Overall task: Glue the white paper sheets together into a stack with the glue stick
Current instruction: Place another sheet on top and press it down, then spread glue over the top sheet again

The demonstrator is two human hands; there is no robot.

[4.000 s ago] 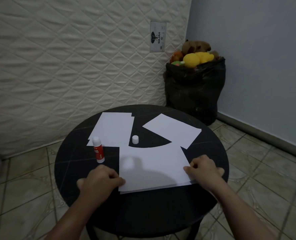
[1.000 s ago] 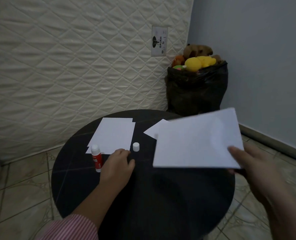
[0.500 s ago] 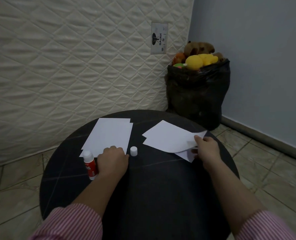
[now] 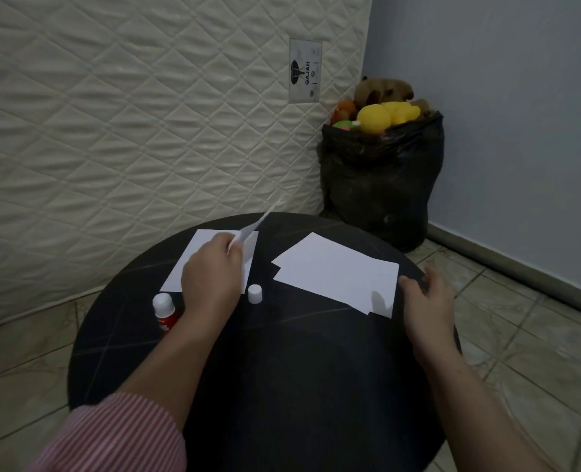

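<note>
Left hand (image 4: 214, 270) now pinches a lifted sheet (image 4: 253, 226) at centre frame; right hand (image 4: 425, 298) relaxed, spread. Paper light, floppy: grip corners.

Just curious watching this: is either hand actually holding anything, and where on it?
The left hand pinches a white sheet by its near edge, lifting it. The right hand holds nothing.

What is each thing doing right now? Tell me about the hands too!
Left hand: pinching a lifted sheet.
Left pile: flat on the table.
Right hand: open, at the right stack's edge.
Right stack: lying flat, sheets slightly offset.
Glue stick: standing upright, uncapped.
Cap: off, standing alone.
Black bag: open, full of toys.
</note>
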